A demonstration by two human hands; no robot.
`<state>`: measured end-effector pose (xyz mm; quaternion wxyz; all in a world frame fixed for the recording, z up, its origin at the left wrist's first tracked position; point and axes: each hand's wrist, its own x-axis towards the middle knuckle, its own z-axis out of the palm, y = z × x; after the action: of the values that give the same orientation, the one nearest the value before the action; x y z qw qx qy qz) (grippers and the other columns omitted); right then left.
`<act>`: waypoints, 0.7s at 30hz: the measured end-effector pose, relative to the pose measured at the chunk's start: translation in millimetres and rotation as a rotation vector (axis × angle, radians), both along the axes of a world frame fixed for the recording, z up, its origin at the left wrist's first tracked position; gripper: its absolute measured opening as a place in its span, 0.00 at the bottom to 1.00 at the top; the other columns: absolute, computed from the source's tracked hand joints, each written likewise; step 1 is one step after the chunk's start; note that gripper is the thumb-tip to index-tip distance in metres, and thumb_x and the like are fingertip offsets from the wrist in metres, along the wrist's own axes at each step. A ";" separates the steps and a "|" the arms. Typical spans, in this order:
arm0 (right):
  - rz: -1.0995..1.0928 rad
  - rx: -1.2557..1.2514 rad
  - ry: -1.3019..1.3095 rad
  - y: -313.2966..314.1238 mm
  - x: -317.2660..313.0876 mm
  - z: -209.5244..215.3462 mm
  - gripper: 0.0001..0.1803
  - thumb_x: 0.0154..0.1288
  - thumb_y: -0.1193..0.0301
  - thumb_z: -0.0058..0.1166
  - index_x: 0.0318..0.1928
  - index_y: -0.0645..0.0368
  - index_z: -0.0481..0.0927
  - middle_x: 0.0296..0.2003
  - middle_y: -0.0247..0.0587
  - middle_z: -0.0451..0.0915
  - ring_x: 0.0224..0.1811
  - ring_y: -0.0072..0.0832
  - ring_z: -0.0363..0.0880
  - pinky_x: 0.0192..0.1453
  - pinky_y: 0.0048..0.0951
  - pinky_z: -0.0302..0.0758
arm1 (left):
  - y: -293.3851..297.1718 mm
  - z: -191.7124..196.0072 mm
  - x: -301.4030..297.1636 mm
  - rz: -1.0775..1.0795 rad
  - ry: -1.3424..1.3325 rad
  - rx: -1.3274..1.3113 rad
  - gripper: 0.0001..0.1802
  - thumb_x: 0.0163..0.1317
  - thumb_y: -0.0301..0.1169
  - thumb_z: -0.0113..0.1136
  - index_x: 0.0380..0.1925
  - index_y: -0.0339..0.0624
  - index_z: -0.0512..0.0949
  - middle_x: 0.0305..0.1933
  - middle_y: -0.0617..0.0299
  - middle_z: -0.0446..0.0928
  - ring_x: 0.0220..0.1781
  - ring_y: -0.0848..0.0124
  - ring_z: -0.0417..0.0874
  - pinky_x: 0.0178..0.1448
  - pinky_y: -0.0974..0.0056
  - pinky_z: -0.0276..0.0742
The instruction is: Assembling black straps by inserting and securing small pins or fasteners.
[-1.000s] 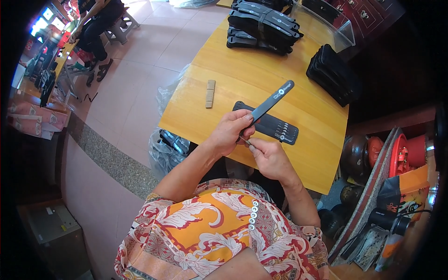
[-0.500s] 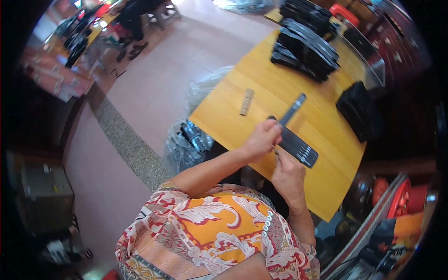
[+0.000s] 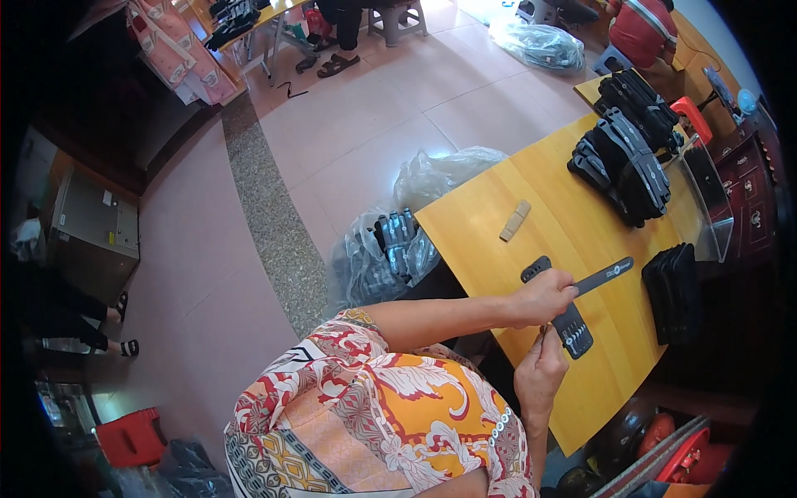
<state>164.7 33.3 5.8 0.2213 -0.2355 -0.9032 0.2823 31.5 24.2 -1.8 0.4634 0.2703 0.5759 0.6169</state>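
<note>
My left hand (image 3: 540, 299) is closed around a dark grey strap (image 3: 604, 275), whose rounded free end with a pale printed mark sticks out to the right over the table. Just below it, my right hand (image 3: 541, 372) has thumb and finger pinched together, touching the underside of the left hand. What lies in that pinch is too small to make out. Under the left hand, a wider dark strap-like piece (image 3: 574, 336) rests on the yellow wooden table (image 3: 610, 365), with slots and pale marks at its near end. Its middle is hidden by my hand.
Stacks of black straps (image 3: 623, 170) stand at the table's far right, and a black bundle (image 3: 669, 295) lies by the right edge. A small tan block (image 3: 515, 221) sits near the left edge. Clear plastic bags (image 3: 357, 274) are on the floor. A person (image 3: 643, 33) sits far off.
The view has swung left, so the table and hands appear farther right and lower. My left hand still grips the strap, and the right hand stays pinched close below.
</note>
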 end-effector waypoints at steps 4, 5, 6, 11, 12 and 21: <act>0.091 0.230 -0.054 16.4 11.1 5.0 0.08 0.56 0.81 0.46 0.38 0.68 0.73 0.23 0.53 0.72 0.25 0.50 0.74 0.27 0.44 0.69 | 6.0 -8.6 -2.1 -0.082 -0.077 0.012 0.12 0.63 0.32 0.47 0.23 0.37 0.71 0.18 0.67 0.66 0.20 0.78 0.64 0.23 0.69 0.61; 0.070 0.231 -0.066 23.8 13.4 7.7 0.08 0.56 0.81 0.46 0.38 0.68 0.73 0.23 0.53 0.72 0.25 0.50 0.74 0.27 0.44 0.69 | 7.1 -11.7 -4.2 -0.172 -0.115 -0.015 0.12 0.62 0.33 0.48 0.24 0.38 0.72 0.18 0.67 0.66 0.20 0.78 0.64 0.22 0.69 0.60; 0.134 0.278 -0.094 32.3 12.0 11.9 0.10 0.54 0.81 0.46 0.38 0.67 0.73 0.22 0.51 0.71 0.24 0.47 0.73 0.26 0.43 0.68 | 8.0 -13.0 -6.3 -0.267 -0.153 -0.041 0.11 0.62 0.33 0.49 0.24 0.38 0.73 0.18 0.68 0.67 0.19 0.79 0.64 0.21 0.70 0.60; 0.165 0.355 -0.158 35.4 8.1 7.1 0.09 0.52 0.80 0.49 0.36 0.65 0.72 0.20 0.47 0.71 0.22 0.42 0.74 0.26 0.40 0.70 | 3.2 -8.7 -12.0 -0.178 -0.186 -0.078 0.11 0.62 0.35 0.51 0.26 0.41 0.74 0.18 0.69 0.67 0.18 0.81 0.64 0.19 0.74 0.57; 0.155 0.305 -0.108 29.6 5.8 3.8 0.08 0.52 0.80 0.49 0.35 0.65 0.72 0.20 0.47 0.71 0.22 0.43 0.74 0.25 0.40 0.70 | 2.1 -6.6 -11.7 -0.150 -0.140 -0.086 0.11 0.62 0.35 0.50 0.26 0.41 0.73 0.18 0.69 0.67 0.17 0.81 0.63 0.19 0.74 0.57; -0.045 0.222 -0.071 4.3 1.9 -5.4 0.07 0.53 0.79 0.50 0.34 0.65 0.71 0.20 0.48 0.72 0.21 0.44 0.75 0.24 0.39 0.72 | 9.5 -8.4 4.7 0.133 -0.334 -0.007 0.09 0.63 0.32 0.48 0.26 0.42 0.71 0.16 0.70 0.66 0.16 0.81 0.61 0.18 0.74 0.54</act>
<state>166.5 37.6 0.4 0.2204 -0.2396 -0.9307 0.1669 36.1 33.6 -10.2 0.5118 0.1237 0.5094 0.6806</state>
